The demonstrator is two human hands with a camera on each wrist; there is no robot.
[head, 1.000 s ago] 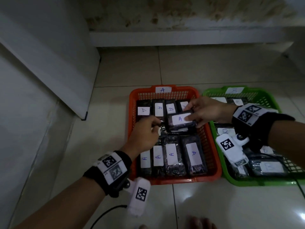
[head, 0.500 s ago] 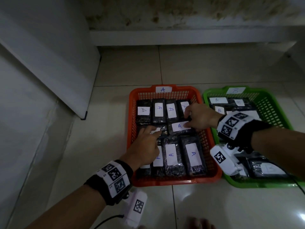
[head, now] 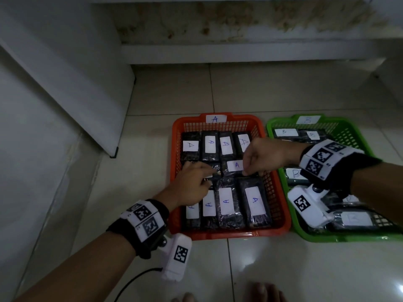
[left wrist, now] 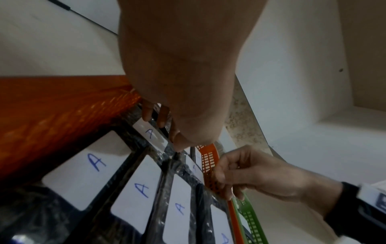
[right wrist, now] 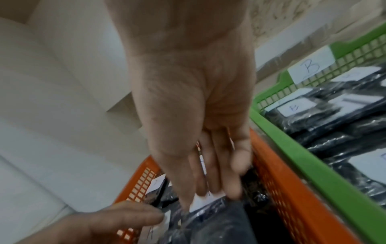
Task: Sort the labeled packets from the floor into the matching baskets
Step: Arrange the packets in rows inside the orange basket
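Packet [head: 236, 168] marked A lies flat in the middle of the orange basket [head: 218, 235], on top of other A packets. Right hand [head: 265, 156] has its fingertips down on the packet's right end, fingers nearly straight, not wrapped round it. Left hand [head: 192, 186] touches a packet beside it, fingers loose. Green basket [head: 327, 237] stands just beside

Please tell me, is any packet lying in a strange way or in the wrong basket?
No wrong letter is readable. In the orange basket, most packets stand lengthwise in rows, but the A packet under the right hand lies crosswise in the middle. The left hand touches its neighbour. Several green basket labels are blurred.
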